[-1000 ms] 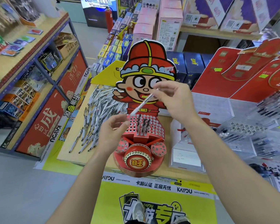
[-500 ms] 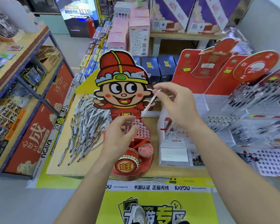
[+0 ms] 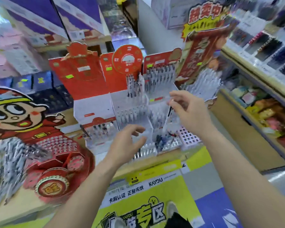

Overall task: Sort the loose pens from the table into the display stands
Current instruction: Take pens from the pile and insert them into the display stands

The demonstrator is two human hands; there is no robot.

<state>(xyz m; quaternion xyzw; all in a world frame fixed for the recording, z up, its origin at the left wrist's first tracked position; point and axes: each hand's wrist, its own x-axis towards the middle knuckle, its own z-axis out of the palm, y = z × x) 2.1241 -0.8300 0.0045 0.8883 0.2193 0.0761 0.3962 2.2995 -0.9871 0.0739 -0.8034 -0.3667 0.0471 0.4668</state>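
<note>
right hand [image 3: 190, 112] pinched one pen [image 3: 167, 118] just over the white tiered display stands [image 3: 133, 112], left hand [image 3: 127, 142] hung loose and empty nearby, and with that big heap of loose pens [image 3: 7, 162] on the surface [image 3: 28, 208], i'd say most of the sorting was left.

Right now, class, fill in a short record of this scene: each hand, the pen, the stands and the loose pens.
left hand: open, fingers spread, holding nothing, in front of the clear tiered stand
right hand: pinches one pen, raised over that stand
pen: slanted, lower end towards the stand; tip contact cannot be told
cartoon stand: red, far left
loose pens: heaped left of the cartoon stand
picture: motion-blurred
</note>
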